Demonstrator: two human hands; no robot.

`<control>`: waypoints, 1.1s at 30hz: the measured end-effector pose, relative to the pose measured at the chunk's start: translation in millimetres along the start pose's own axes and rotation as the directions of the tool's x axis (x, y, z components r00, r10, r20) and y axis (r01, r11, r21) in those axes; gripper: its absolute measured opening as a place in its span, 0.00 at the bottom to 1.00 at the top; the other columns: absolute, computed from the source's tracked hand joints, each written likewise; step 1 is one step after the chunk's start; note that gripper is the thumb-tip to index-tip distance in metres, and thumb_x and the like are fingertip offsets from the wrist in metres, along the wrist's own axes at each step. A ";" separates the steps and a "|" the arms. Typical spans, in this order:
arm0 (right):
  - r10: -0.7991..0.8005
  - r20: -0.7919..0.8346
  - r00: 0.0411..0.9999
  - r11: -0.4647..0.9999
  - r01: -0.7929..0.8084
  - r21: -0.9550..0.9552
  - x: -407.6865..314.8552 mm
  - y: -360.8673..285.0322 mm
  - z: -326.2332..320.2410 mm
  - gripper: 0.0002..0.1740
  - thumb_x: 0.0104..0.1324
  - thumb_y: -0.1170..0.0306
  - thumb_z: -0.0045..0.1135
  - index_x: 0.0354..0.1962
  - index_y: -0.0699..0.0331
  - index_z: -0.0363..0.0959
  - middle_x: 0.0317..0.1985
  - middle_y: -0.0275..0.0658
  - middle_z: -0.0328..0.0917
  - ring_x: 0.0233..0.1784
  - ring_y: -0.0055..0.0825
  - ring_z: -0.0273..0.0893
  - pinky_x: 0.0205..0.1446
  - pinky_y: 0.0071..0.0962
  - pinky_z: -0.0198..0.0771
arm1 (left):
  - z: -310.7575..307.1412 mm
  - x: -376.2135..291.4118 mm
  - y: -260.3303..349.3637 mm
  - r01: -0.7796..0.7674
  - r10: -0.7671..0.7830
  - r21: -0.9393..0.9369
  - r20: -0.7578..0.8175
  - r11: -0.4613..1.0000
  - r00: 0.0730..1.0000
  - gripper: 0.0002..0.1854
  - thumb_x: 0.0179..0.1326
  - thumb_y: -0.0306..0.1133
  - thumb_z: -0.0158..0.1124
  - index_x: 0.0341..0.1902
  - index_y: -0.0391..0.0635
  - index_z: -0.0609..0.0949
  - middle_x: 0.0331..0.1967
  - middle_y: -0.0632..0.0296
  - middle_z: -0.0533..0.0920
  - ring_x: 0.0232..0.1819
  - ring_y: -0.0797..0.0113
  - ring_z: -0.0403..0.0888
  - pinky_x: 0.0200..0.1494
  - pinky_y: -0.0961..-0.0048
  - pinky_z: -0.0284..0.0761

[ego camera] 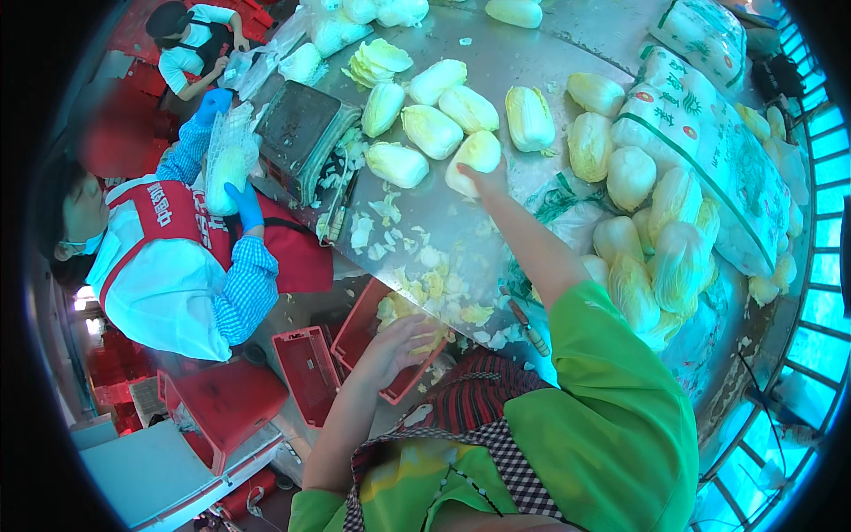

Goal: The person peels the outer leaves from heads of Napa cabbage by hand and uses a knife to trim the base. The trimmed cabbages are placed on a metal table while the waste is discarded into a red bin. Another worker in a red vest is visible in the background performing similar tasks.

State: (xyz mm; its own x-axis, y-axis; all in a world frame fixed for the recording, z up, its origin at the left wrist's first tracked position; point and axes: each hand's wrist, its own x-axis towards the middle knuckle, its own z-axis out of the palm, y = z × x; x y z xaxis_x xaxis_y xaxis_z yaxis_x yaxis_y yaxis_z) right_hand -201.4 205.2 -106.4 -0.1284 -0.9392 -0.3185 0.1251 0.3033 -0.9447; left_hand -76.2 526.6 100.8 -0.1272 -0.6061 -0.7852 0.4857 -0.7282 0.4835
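My right hand reaches across the metal table and grips the near side of a napa cabbage. Several trimmed napa cabbages lie grouped just beyond it. Another cabbage is apart on the right. My left hand hovers over a red plastic crate at the table's front edge, fingers loosely apart, with nothing seen in it. Cabbage leaf scraps litter the table edge and lie in the crate. Near my right forearm rests a knife with a wooden handle.
Untrimmed cabbages are piled at right beside printed plastic sacks. A weighing scale stands at the left edge, a second knife beside it. A co-worker's gloved hands hold a cabbage in foam netting. Another person stands behind.
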 end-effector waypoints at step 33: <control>-0.371 0.835 0.406 0.889 0.414 0.194 -289.8 -175.3 -42.0 0.59 0.49 0.58 0.75 0.70 0.67 0.46 0.61 0.44 0.63 0.64 0.35 0.65 0.67 0.34 0.59 | 19.3 -45.4 9.0 -0.640 0.681 -0.238 0.177 0.730 0.711 0.57 0.41 0.54 0.77 0.71 0.44 0.56 0.66 0.54 0.66 0.66 0.56 0.68 0.64 0.55 0.70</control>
State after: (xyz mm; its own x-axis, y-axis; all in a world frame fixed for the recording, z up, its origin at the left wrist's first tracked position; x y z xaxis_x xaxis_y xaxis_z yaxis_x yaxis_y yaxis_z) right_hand -227.4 431.0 148.2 0.7232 -0.6284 0.2865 0.2485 -0.1503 -0.9569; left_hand -82.7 541.4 148.2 0.0874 -0.9832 -0.1603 0.6422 -0.0674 0.7636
